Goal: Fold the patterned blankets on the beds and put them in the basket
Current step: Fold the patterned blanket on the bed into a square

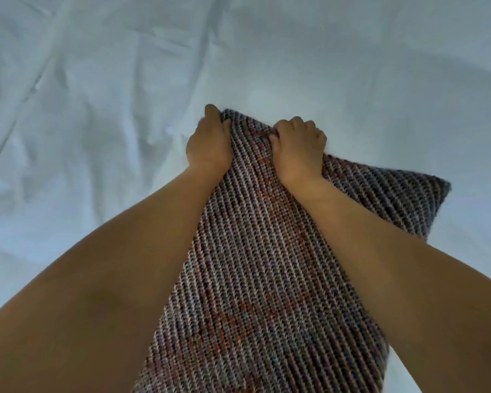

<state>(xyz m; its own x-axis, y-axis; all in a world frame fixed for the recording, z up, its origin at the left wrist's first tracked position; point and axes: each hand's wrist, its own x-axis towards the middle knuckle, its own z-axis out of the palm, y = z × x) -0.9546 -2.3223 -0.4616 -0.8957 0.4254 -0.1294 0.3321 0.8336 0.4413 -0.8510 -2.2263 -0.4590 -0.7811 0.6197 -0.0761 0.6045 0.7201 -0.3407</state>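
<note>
The blanket [253, 265], a woven piece in mixed red, blue and grey, lay partly folded on the white bed sheet [97, 80], running from the bottom of the view up to the middle of the bed, with one corner jutting out to the right. The left hand [209, 143] gripped its far left corner, and the right hand [298, 146] gripped the far edge just beside it. The fingers [304, 123] of both were curled tightly into the cloth, the two hands close together but apart. The step in hand was judged to be a fold of the far end. To do it well, the two corners should be held level, the edge kept taut between the hands, and the layers brought square onto each other before pressing flat. The basket was not in view. No brand, label or writing could be read on blanket or sheet.
</note>
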